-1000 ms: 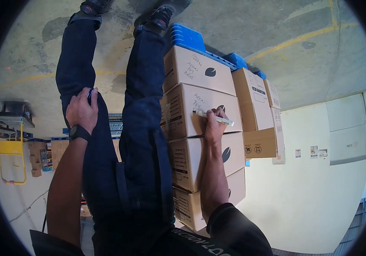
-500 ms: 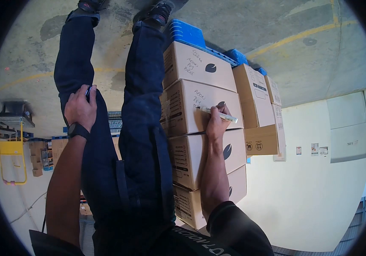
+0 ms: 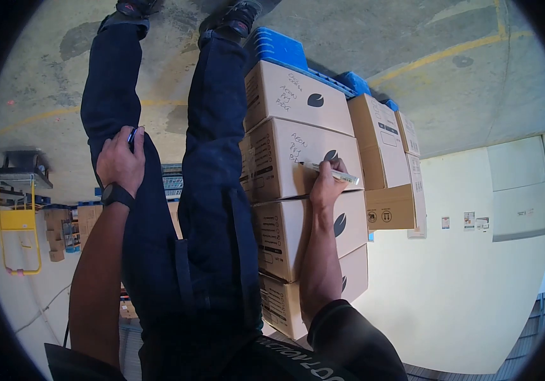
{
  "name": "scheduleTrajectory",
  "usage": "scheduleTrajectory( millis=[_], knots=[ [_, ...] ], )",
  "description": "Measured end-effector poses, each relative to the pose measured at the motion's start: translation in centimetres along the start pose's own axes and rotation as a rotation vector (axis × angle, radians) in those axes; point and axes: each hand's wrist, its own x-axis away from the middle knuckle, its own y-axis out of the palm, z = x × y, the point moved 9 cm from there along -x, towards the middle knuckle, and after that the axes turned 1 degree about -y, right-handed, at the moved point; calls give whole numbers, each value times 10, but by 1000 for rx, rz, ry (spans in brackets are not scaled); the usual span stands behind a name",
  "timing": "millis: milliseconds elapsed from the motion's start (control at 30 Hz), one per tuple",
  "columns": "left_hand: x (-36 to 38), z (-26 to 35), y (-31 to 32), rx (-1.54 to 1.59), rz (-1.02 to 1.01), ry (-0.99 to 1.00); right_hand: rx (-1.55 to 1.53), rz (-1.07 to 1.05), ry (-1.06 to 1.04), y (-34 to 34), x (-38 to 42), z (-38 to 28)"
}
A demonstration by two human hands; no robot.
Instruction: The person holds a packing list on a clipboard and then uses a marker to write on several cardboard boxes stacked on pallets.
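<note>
White marker (image 3: 346, 176) in right hand (image 3: 327, 186), tip at 1 box (image 3: 323, 136); left hand (image 3: 120, 162) holds dark object (image 3: 132, 135).

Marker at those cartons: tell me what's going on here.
The person's right hand holds a marker, its tip by the handwriting on a carton, second from the blue pallet. "AEON" is legible there. The left hand rests on a trouser leg, a small object, hard to identify, in its fingers.
</note>
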Motion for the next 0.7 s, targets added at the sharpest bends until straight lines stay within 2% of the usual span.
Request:
scheduleTrajectory(
  millis=[33, 467, 567, 633, 700],
  knots=[
    [-1, 0, -1, -2, -2, -5, 62, 79, -60, -7, -1, -3],
    [-1, 0, -3, 8, -8, -9, 105, 110, 33, -11, -2, -4],
    [-2, -1, -4, 16, 12, 10, 5, 96, 26, -15, -13, 8],
    [-1, 0, -7, 6, 12, 0, -104, 224, 136, -33, -25, 28],
    [-2, 0, -7, -2, -5, -5, -100, 178, 170, -22, -39, 21]
  ],
)
